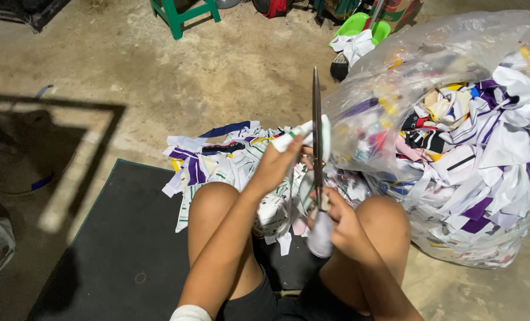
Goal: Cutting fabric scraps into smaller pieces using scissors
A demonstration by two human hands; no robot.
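While the left hand [275,163] pinches a cloth strip [303,132], apparently crosswise against upright scissors [317,137], the right hand [343,223] grips their handles over the mat's [122,249] far edge.

Green stool [184,13], dark floor mat [119,249], green dustpan [360,25], bare concrete floor [158,65]

This looks like an informal home workshop for sorting and cutting textile waste, set up on the ground. The bare, stained concrete floor [247,65] carries everything. A dark rectangular floor mat [116,249] serves as the seat, and a heap of white, purple and green fabric offcuts [217,160] lies at the mat's far edge. A large clear plastic sack [455,148] stuffed with similar scraps stands to the right. A green plastic stool [182,15] and a green dustpan [357,24] sit near the floor's far edge.
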